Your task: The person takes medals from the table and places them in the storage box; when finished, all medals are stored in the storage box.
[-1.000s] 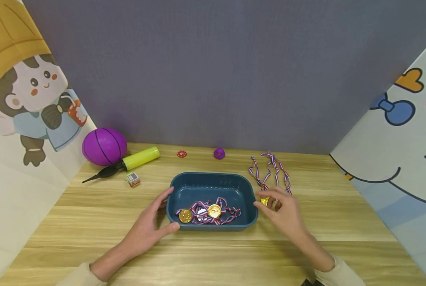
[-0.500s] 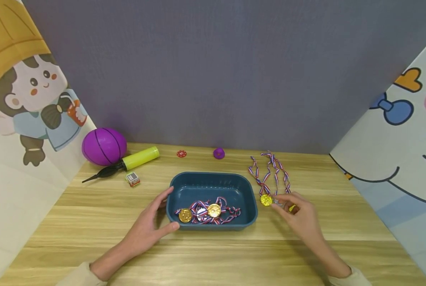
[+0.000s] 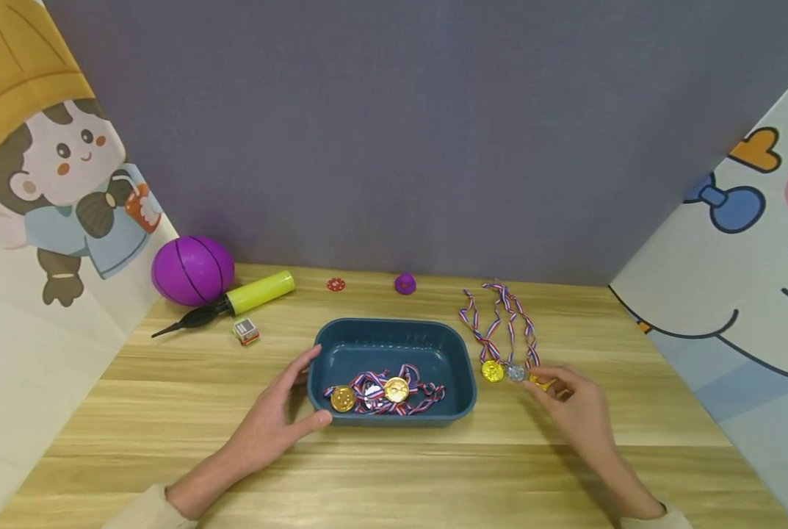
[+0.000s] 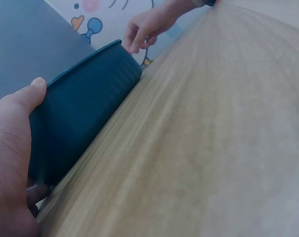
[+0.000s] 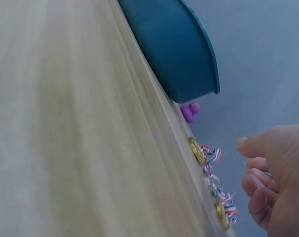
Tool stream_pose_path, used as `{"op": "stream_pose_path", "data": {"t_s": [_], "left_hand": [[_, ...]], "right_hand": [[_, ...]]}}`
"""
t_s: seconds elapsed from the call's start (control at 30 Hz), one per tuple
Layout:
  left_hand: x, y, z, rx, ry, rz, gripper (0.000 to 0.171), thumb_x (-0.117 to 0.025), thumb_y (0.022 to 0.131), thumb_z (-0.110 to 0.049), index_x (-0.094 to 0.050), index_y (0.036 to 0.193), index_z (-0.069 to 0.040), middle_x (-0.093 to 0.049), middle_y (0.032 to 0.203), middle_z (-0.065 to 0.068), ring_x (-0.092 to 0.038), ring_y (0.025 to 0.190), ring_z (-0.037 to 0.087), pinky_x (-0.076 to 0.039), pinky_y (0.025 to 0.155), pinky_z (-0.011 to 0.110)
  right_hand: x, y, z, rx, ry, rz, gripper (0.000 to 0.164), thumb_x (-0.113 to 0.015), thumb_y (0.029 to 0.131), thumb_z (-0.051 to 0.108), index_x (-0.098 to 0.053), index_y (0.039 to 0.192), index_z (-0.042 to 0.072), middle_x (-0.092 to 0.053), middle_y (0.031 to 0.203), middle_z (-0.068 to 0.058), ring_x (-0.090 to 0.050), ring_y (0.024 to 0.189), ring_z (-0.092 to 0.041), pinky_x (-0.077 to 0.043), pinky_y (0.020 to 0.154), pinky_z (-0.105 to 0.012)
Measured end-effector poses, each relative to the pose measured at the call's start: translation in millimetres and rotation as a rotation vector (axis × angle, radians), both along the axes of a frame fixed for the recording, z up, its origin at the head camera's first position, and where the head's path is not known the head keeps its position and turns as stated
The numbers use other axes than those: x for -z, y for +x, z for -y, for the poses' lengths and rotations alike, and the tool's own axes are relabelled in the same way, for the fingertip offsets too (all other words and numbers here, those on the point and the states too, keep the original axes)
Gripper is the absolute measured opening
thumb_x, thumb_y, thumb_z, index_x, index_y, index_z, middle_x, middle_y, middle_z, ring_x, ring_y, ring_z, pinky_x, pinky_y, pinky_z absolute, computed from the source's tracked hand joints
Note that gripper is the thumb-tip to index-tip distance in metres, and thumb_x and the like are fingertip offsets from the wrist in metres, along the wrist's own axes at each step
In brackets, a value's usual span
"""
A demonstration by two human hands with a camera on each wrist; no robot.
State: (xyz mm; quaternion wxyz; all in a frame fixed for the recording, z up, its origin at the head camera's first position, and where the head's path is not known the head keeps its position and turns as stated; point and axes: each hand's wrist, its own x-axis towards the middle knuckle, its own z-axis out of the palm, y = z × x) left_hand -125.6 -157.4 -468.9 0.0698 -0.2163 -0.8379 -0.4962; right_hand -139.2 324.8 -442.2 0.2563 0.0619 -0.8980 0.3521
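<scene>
R hand [image 3: 575, 408] is at the R gold medal [image 3: 541, 380], thumb & fingers bent, nothing visibly pinched; R wrist view shows a gap, so prob. no contact. L hand [image 3: 271, 419] is spread round the L end of the bin [image 3: 394, 422], thumb at rim.

Three medals lie in a row on the surface [image 3: 394, 477] R of the bin: L gold [image 3: 492, 371], silver [image 3: 515, 372], R gold; ribbons [image 3: 530, 342] run off toward the back wall. Three more are inside the bin.

Discs look light, thin & stiff, prob. plastic, maybe slick; low breakage risk. Ribbons soft, prone to tangle. Best hold: pinch disc edges, or ribbon just above disc.
</scene>
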Motion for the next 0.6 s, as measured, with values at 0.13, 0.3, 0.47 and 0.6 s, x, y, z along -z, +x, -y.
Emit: {"op": "stream_pose_path", "data": {"t_s": [0.13,0.3,0.47,0.6], "left_hand": [[-0.2,-0.2,-1,0.001,-0.002,-0.001,0.100,-0.090,0.095,-0.028,-0.030,0.176,-0.028,-0.062,0.157,0.015,-0.062,0.141,0.035,-0.044,0.120,0.066],[0.8,0.0,0,-0.002,-0.002,-0.002,0.101,-0.090,0.095,-0.028,-0.030,0.176,-0.028,-0.062,0.156,0.015,-0.062,0.141,0.034,-0.043,0.120,0.067],[0.9,-0.2,0,-0.005,-0.005,-0.006,0.101,-0.090,0.095,-0.027,-0.030,0.176,-0.028,-0.062,0.156,0.014,-0.063,0.141,0.034,-0.043,0.120,0.066],[0.6,-0.2,1,-0.001,-0.002,-0.014,0.100,-0.090,0.094,-0.026,-0.031,0.176,-0.027,-0.063,0.155,0.014,-0.063,0.140,0.034,-0.043,0.121,0.065]], "right_hand": [[5.0,1.4,-10,0.041,-0.009,0.022,0.022,-0.096,0.083,0.000,-0.086,0.101,0.004,-0.078,0.087,-0.008,-0.063,0.069,0.002,-0.053,0.058,-0.012],[10.7,0.0,-20,0.051,-0.007,0.075,0.028,-0.098,0.082,0.004,-0.083,0.106,-0.001,-0.077,0.086,-0.009,-0.061,0.067,0.000,-0.052,0.057,-0.014],[12.4,-1.6,-26,0.059,0.053,0.168,0.043,-0.099,0.083,0.010,-0.078,0.118,-0.005,-0.075,0.087,-0.006,-0.059,0.067,-0.001,-0.052,0.056,-0.018],[12.3,-2.2,-28,0.080,0.098,0.211,0.045,-0.100,0.083,0.015,-0.079,0.119,-0.005,-0.075,0.087,-0.005,-0.059,0.067,-0.003,-0.052,0.056,-0.021]]}}
